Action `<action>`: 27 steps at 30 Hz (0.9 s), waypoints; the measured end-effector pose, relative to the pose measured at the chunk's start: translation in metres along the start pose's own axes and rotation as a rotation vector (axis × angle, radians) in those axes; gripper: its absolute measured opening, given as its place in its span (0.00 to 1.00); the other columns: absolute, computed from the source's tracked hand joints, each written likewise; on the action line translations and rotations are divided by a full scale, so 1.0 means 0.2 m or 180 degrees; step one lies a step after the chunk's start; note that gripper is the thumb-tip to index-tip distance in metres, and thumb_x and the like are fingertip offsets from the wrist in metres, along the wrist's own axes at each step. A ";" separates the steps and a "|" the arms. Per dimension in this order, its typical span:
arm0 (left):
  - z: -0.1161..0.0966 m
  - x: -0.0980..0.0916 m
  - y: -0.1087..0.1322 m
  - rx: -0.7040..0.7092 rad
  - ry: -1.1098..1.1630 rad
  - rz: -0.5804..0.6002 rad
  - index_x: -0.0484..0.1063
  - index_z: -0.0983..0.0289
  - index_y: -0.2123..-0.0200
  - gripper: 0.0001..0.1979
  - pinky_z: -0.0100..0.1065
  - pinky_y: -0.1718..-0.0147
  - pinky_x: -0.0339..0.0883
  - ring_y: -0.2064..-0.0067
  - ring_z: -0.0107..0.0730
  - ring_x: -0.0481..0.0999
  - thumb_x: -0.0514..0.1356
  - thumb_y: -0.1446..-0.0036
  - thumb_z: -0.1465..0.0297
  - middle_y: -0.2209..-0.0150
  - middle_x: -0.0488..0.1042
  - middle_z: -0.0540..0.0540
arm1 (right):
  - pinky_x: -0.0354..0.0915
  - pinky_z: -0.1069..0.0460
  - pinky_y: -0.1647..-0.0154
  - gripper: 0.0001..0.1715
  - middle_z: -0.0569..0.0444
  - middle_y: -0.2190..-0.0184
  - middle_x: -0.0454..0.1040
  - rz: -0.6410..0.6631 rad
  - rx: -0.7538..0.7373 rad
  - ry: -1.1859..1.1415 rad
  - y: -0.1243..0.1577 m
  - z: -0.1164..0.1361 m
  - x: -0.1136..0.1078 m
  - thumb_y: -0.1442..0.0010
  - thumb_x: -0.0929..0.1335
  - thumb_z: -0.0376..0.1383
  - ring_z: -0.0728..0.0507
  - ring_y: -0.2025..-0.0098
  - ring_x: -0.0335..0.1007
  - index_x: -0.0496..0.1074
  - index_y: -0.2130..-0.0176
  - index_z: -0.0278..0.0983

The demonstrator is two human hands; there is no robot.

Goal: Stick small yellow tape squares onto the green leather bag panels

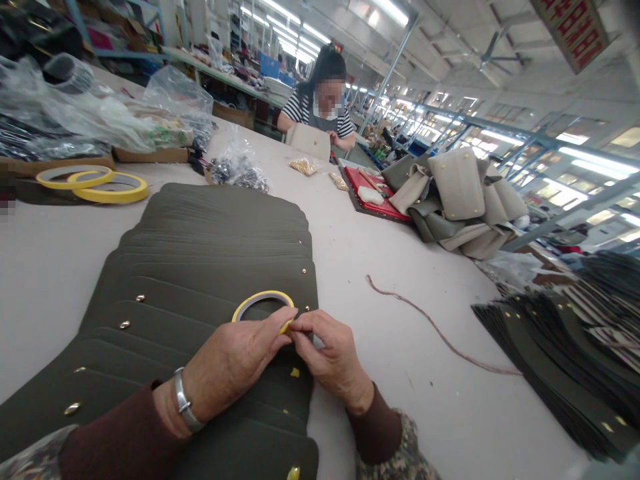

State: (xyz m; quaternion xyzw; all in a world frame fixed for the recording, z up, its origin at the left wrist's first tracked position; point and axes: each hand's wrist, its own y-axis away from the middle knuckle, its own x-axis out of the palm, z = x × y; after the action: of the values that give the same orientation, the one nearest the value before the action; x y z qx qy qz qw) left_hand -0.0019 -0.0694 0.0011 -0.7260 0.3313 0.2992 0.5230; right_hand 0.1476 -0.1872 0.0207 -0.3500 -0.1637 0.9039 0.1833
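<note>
My left hand [235,363] is closed round a yellow tape roll [263,301] and holds it on edge over the olive leather panels [200,267]. My right hand [333,357] pinches the tape's free end right beside the left thumb. The panels lie fanned in an overlapping row with brass studs along their edges. Two small yellow tape bits [295,372] stick to the panels below my hands. I wear a silver bracelet on the left wrist.
Three more yellow tape rolls [100,183] lie at the far left beside plastic bags [100,113]. A thin cord [430,327] trails across the table. Dark panels [565,347] are stacked at right, beige bag parts [460,193] and a red tray [380,200] behind. A person [323,100] works opposite.
</note>
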 end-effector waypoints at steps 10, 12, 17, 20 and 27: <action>-0.01 -0.03 -0.02 -0.0156 0.0024 0.0277 0.69 0.61 0.63 0.12 0.26 0.74 0.65 0.72 0.26 0.75 0.47 0.33 0.74 0.72 0.74 0.49 | 0.66 0.53 0.71 0.08 0.54 0.77 0.74 -0.0345 0.0486 0.0315 0.01 0.01 0.06 0.44 0.66 0.32 0.48 0.75 0.69 0.74 0.72 0.38; -0.02 -0.03 -0.02 -0.0130 0.0044 0.0159 0.70 0.62 0.64 0.12 0.27 0.76 0.63 0.74 0.26 0.73 0.47 0.34 0.74 0.73 0.72 0.48 | 0.65 0.55 0.75 0.06 0.56 0.79 0.73 -0.0390 0.1153 -0.0337 -0.01 0.01 0.07 0.46 0.67 0.34 0.49 0.78 0.68 0.73 0.73 0.37; -0.03 -0.03 -0.03 -0.0038 -0.0003 0.0242 0.70 0.62 0.65 0.11 0.29 0.68 0.66 0.69 0.27 0.72 0.48 0.34 0.75 0.70 0.73 0.50 | 0.62 0.57 0.83 0.10 0.59 0.85 0.71 -0.0620 0.2351 -0.1539 -0.07 -0.10 0.03 0.51 0.71 0.40 0.51 0.85 0.65 0.72 0.74 0.35; 0.02 -0.03 -0.05 -0.0228 -0.0368 0.0654 0.71 0.63 0.63 0.08 0.35 0.61 0.67 0.62 0.34 0.73 0.52 0.35 0.75 0.65 0.74 0.53 | 0.64 0.57 0.81 0.15 0.57 0.83 0.73 -0.0633 0.2439 -0.1539 -0.08 -0.18 -0.02 0.53 0.73 0.43 0.52 0.84 0.66 0.74 0.72 0.33; 0.04 -0.04 -0.07 -0.0469 -0.0422 0.1331 0.71 0.63 0.60 0.08 0.42 0.55 0.66 0.57 0.40 0.71 0.53 0.36 0.76 0.60 0.74 0.55 | 0.60 0.58 0.82 0.13 0.58 0.81 0.71 -0.0098 0.2380 -0.1033 -0.04 -0.21 -0.06 0.46 0.71 0.42 0.53 0.83 0.63 0.75 0.71 0.33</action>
State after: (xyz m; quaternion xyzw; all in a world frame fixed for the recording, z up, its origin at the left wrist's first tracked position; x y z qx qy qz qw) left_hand 0.0041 -0.0564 0.0128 -0.6566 0.4167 0.4715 0.4159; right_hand 0.1867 -0.1782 0.0028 -0.1095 0.1443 0.9418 0.2832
